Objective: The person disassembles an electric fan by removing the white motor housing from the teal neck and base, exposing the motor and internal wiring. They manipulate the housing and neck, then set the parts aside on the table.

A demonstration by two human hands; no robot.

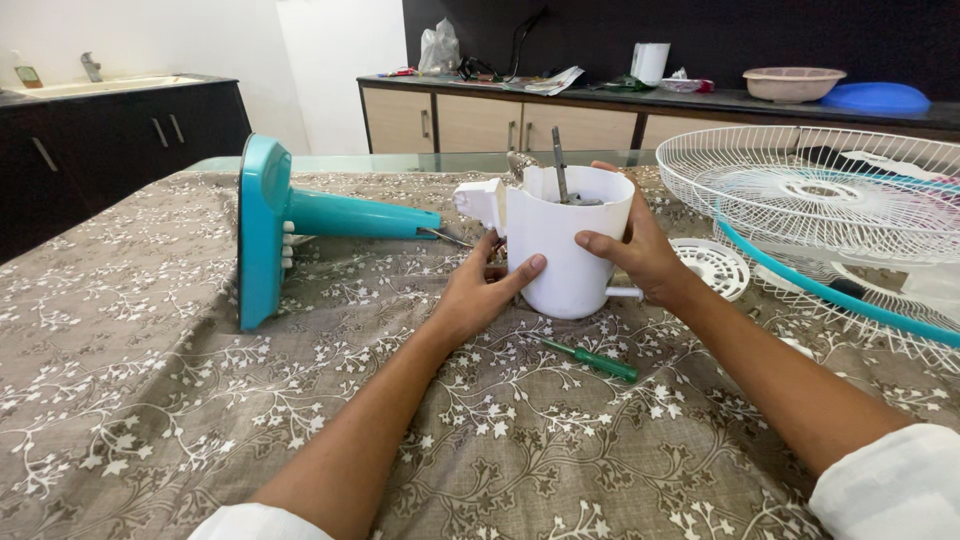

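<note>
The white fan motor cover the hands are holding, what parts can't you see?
Head view only:
- Inside the white motor cover: hidden by its wall; only a metal shaft pokes out.
- Its far side: covered by the right hand.
- Lower left edge: behind the left hand.
- Wire fan grille: cut off by the right frame edge.

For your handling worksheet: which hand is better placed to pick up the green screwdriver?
Probably the right hand: the green screwdriver lies just below it, while the left hand steadies the white housing.
</note>
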